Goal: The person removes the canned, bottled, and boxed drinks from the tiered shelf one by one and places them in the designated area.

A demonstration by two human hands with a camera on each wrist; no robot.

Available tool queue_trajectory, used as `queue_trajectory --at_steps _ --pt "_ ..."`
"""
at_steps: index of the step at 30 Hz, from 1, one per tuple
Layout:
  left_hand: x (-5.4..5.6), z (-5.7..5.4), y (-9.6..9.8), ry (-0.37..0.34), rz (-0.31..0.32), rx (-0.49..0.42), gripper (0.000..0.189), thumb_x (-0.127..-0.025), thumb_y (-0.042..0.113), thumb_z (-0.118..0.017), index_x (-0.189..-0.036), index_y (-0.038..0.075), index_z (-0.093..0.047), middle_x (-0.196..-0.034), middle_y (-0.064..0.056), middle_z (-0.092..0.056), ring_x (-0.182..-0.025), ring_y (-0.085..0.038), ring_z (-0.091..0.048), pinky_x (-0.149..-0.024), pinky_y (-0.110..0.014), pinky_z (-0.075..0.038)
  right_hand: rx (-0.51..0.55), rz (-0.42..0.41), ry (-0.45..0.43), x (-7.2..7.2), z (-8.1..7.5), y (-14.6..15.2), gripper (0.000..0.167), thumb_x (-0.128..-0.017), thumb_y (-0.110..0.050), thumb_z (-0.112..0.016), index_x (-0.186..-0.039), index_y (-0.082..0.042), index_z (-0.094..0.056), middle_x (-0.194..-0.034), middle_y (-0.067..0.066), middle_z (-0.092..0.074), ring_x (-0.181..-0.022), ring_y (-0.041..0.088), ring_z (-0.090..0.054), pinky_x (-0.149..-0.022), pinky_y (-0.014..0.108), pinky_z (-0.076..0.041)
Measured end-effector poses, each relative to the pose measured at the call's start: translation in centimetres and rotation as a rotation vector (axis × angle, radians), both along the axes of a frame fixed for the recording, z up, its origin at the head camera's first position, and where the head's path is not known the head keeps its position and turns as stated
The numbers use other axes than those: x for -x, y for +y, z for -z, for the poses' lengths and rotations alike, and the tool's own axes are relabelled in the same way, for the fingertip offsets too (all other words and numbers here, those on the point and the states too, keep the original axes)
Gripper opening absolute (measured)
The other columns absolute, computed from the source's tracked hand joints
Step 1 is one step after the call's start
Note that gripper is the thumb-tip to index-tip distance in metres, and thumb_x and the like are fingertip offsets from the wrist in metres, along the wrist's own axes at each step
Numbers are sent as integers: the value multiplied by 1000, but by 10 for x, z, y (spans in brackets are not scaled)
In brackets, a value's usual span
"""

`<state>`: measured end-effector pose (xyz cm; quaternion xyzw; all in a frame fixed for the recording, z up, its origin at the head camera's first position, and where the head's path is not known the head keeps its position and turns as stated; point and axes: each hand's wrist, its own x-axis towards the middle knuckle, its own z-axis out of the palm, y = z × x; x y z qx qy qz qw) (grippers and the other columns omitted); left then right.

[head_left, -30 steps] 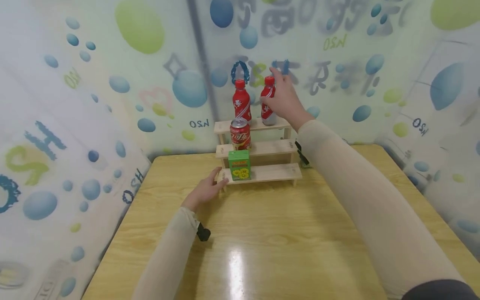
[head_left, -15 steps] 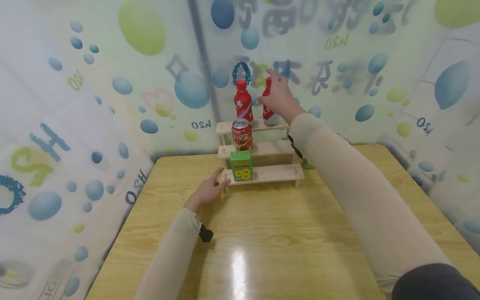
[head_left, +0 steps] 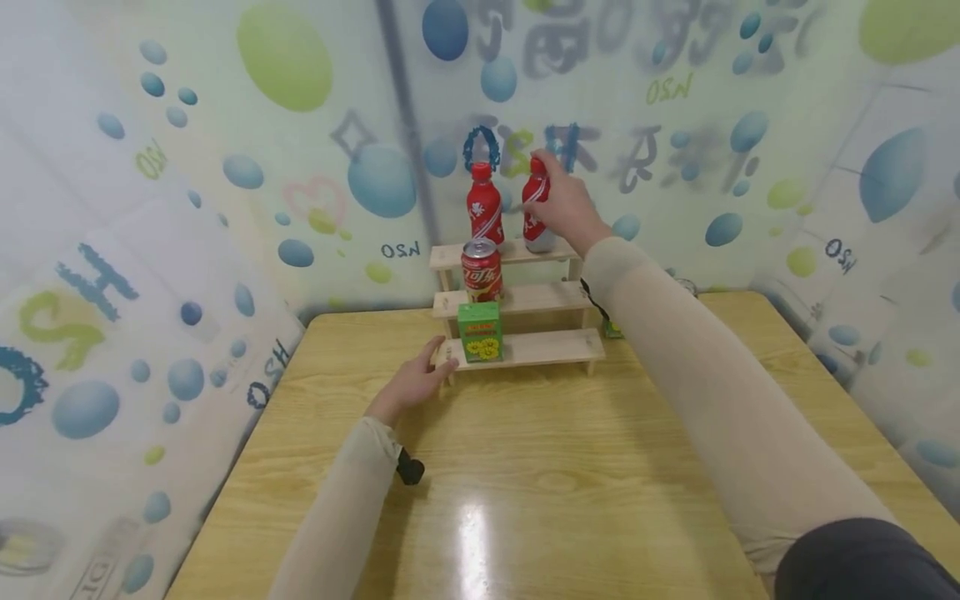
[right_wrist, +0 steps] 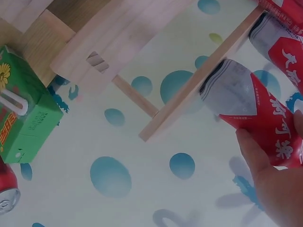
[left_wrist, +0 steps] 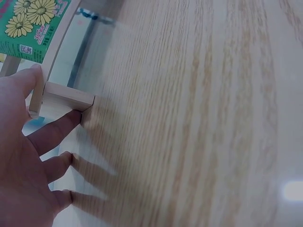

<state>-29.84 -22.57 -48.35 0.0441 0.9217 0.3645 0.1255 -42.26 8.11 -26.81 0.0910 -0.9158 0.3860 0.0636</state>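
In the head view, a three-step wooden shelf (head_left: 551,343) stands at the back of the table. My right hand (head_left: 566,208) grips the right-hand red cola bottle (head_left: 535,218), upright on the top step, with a finger up at its cap. The right wrist view has my thumb on the red label. A second red bottle (head_left: 486,208) stands to its left. Below are a red cola can (head_left: 482,273) on the middle step and a green drink carton (head_left: 480,333) on the lowest. My left hand (head_left: 411,382) holds the lowest step's left end between thumb and fingers.
Right of the shelf, another green drink carton (right_wrist: 31,111) and a red can (right_wrist: 6,191) show in the right wrist view; my right arm partly hides them in the head view. A patterned curtain (head_left: 300,192) surrounds the wooden table (head_left: 540,467).
The raised finger of my right hand has come down to the bottle cap, and the hand has closed round the bottle. Left hand, shelf and bottles stay put.
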Motion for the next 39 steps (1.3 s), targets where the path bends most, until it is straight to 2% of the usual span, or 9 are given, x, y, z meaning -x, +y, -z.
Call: queue_trajectory --at_steps 8,14,18,22,25,32,39 --pt "2 0 1 -4 5 -7 80 -107 65 -48 -172 31 -16 -164 -32 -43 -150 -47 -48 -124 -64 -37 -2 18 5 1 1 3 88 -104 -19 -70 -170 -40 -15 -163 15 -50 -143 36 -57 -115 51 -53" --pt "3 -1 3 -12 11 -4 81 -107 66 -47 -172 30 -15 -166 -31 -39 -151 -47 -47 -125 -64 -35 51 22 33 -2 8 10 87 -104 -19 -70 -170 -40 -17 -165 13 -49 -144 34 -56 -116 50 -53" --pt "3 3 5 -10 18 3 81 -107 66 -48 -172 28 -16 -166 -31 -40 -151 -47 -47 -125 -64 -35 99 23 67 -7 16 18 84 -104 -18 -69 -170 -39 -21 -164 12 -50 -144 33 -56 -115 49 -54" --pt "0 10 5 -23 27 12 81 -107 65 -48 -172 27 -17 -167 -30 -39 -151 -46 -48 -126 -63 -35 97 32 94 -14 19 34 83 -104 -19 -69 -170 -37 -23 -165 13 -49 -145 34 -56 -115 51 -53" --pt "-2 10 5 -29 17 -3 81 -107 65 -49 -172 29 -17 -166 -31 -39 -151 -46 -47 -126 -63 -35 70 44 124 -18 10 49 82 -104 -21 -69 -170 -36 -22 -166 14 -47 -146 36 -54 -116 54 -52" --pt "-2 3 2 -16 1 -17 80 -106 65 -50 -171 31 -19 -163 -32 -44 -151 -47 -48 -125 -64 -37 -8 88 138 -31 -24 94 83 -106 -24 -65 -171 -40 -15 -171 11 -40 -152 37 -46 -118 57 -49" --pt "-1 0 -2 -14 -2 -12 80 -106 66 -49 -171 32 -17 -164 -32 -43 -151 -47 -47 -125 -65 -36 -65 148 113 -45 -39 146 84 -107 -27 -62 -172 -38 -9 -174 14 -34 -154 40 -41 -118 61 -47"
